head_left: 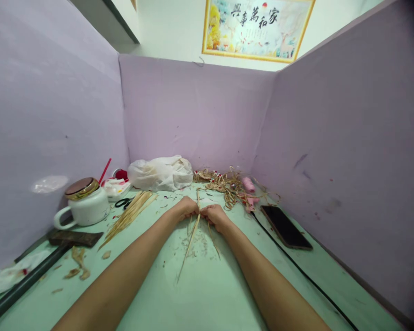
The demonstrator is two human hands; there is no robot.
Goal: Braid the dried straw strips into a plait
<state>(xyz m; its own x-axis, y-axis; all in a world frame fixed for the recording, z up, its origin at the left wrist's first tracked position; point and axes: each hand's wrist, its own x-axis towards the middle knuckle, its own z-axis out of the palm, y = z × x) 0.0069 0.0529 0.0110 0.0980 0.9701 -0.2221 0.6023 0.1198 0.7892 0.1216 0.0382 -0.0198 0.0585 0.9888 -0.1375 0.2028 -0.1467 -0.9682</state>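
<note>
Both my hands meet over the middle of the green table, closed around thin straw strands [192,236]. My left hand [186,208] pinches them from the left, fingers curled. Close against it, my right hand [214,216] grips the strands from the right. Loose ends hang toward me, one long and pale, another thinner one under the right hand. A narrow plaited piece [198,195] sticks up beyond the fingertips. The exact grip point is partly hidden by the fingers. To the left lies a bundle of straw [129,216].
At left stand a lidded white mug [89,209], a hammer [72,238] and black-handled scissors [123,202]. A white plastic bag [162,174], tangled braided straw [227,186] and pink thread spools [248,185] line the back. A phone [286,227] and black cable [296,264] lie right. Purple partitions [196,110] enclose the table.
</note>
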